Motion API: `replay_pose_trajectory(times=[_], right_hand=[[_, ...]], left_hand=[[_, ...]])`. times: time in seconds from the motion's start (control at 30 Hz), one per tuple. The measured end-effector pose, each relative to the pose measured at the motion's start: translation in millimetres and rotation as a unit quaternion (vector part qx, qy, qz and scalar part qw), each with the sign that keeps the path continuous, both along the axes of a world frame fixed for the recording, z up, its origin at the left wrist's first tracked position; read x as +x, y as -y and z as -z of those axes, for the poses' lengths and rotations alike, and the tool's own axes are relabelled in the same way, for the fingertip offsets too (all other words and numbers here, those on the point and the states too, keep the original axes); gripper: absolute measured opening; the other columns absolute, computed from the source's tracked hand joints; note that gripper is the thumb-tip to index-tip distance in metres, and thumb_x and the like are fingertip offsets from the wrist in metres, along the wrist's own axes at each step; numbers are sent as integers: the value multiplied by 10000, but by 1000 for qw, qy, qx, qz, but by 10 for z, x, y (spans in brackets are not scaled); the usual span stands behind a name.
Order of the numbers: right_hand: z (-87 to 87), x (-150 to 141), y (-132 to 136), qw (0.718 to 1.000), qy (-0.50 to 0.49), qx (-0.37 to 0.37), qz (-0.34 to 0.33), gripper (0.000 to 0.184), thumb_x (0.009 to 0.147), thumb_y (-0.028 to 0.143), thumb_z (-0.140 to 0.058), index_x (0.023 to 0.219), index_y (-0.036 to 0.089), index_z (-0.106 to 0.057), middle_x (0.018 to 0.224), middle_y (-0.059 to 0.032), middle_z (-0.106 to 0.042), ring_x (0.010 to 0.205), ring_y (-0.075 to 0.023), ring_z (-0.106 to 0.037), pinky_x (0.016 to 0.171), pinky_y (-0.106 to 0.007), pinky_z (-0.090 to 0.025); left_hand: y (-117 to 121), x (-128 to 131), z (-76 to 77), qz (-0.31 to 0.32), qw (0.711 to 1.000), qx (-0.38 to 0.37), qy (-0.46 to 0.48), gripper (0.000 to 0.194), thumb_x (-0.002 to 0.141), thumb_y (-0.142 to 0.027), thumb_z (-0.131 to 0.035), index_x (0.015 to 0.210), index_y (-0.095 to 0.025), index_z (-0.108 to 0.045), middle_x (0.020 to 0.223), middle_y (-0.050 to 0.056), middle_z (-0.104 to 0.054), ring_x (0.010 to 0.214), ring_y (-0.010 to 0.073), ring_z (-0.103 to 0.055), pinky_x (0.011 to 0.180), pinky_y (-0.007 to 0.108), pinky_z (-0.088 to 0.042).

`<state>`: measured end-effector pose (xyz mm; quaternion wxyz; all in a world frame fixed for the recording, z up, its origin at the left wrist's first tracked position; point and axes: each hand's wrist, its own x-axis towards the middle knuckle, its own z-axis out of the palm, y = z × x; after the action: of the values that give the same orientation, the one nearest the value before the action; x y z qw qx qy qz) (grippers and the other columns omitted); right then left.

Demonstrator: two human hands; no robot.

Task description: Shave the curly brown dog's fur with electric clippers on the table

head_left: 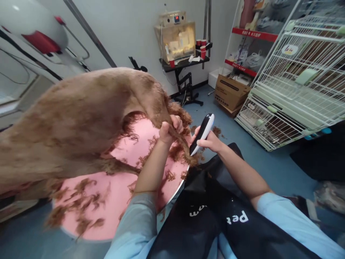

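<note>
A brown-coated dog [88, 111] stands across the view from 9 o'clock toward the middle, its coat short over the body and its head out of the picture. Beneath it, at 8 o'clock, is a round pink counter [113, 201] strewn with curly tufts of loose hair [87, 198].

Near the middle, the left hand [168, 134] has its fingers closed around the dog's lower leg [181, 139], which slants down toward 5 o'clock and ends in a shaggy paw [191, 158] by the counter's edge. Just off at 3 o'clock, the right hand [209, 141] has its fingers wrapped around a black-and-white hair clipper [201, 135]. The clipper's lower end points to 7 o'clock, right beside the paw — whether it touches the fur I cannot tell.

At 5 o'clock a black apron [210, 194] with white lettering covers the wearer's front. A white wire cage [299, 79] fills 2 o'clock, with a cardboard box [231, 92] beside it. At 12 o'clock a lit cabinet [179, 41] rests on a small black counter [185, 64] — red paper cups [203, 52] near it. A white-and-red dryer [40, 25] hangs at 10 o'clock.
</note>
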<state>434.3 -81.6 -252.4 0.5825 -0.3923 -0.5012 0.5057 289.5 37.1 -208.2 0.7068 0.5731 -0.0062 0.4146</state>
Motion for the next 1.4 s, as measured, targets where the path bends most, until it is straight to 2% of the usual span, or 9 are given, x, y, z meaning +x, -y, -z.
replay_pose_trajectory(times=[0.07, 0.17, 0.23, 0.37, 0.47, 0.67, 0.87, 1.07, 1.4], right_hand=[[27, -43, 31, 1000, -13, -8, -2, 533, 601, 480, -866, 909, 209, -525, 758, -31, -754, 556, -136, -647, 433, -192, -444], [19, -83, -15, 995, -74, -12, 68, 485, 632, 495, -809, 900, 217, -517, 762, -13, -759, 381, -51, -445, 343, -165, -279], [3, -107, -73, 991, -94, -17, 93, 436, 635, 474, -787, 863, 216, -520, 744, -1, -756, 353, -36, -380, 335, -169, -250], [52, -150, -17, 996, -46, -22, 72, 365, 598, 383, -809, 803, 198, -570, 725, -20, -751, 535, -132, -626, 468, -218, -469], [125, -171, 147, 996, -9, -8, 84, 351, 590, 337, -830, 805, 192, -593, 731, -34, -754, 670, -183, -698, 620, -285, -565], [-51, -266, 213, 970, -28, 32, 240, 347, 689, 449, -799, 842, 215, -594, 806, -44, -764, 711, -192, -705, 661, -317, -593], [-205, -452, 323, 975, 83, 22, 207, 295, 642, 411, -829, 778, 209, -662, 723, -36, -746, 657, -206, -693, 634, -332, -591], [-293, -481, 316, 963, 79, 51, 254, 317, 695, 488, -805, 825, 225, -685, 808, -47, -766, 747, -222, -716, 743, -376, -612], [-278, -630, 445, 952, 122, 64, 272, 301, 673, 424, -837, 852, 241, -679, 857, -58, -773, 802, -254, -734, 802, -407, -613]], left_hand=[[73, -15, -20, -17, 999, -37, 1, 749, 592, -854, -689, 514, -191, -351, 494, -61, -271, 382, 55, -252, 336, 200, -205], [140, -22, -45, -47, 996, -80, -2, 791, 566, -870, -691, 495, -189, -296, 488, -63, -237, 387, 55, -245, 335, 191, -203], [163, -27, -70, -65, 992, -106, 0, 806, 598, -885, -655, 488, -185, -270, 485, -62, -219, 384, 53, -233, 333, 189, -202], [173, -69, -142, -100, 983, -150, 15, 816, 677, -910, -548, 489, -180, -236, 485, -62, -181, 378, 52, -200, 331, 192, -202], [158, -107, -182, -121, 978, -170, 22, 786, 748, -885, -498, 510, -186, -229, 500, -62, -171, 391, 60, -200, 337, 194, -210], [155, -141, -199, -124, 974, -187, 25, 775, 795, -842, -501, 508, -179, -220, 506, -56, -178, 388, 66, -227, 357, 203, -233], [162, -157, -185, -128, 980, -151, 22, 731, 835, -742, -578, 486, -176, -275, 510, -48, -210, 404, 70, -249, 380, 217, -242], [164, -150, -171, -127, 980, -154, 11, 699, 845, -681, -625, 482, -181, -299, 504, -40, -243, 410, 82, -301, 404, 240, -262], [182, -99, -197, -161, 979, -122, -8, 715, 835, -663, -651, 449, -172, -304, 483, -43, -235, 415, 75, -268, 416, 232, -266]])
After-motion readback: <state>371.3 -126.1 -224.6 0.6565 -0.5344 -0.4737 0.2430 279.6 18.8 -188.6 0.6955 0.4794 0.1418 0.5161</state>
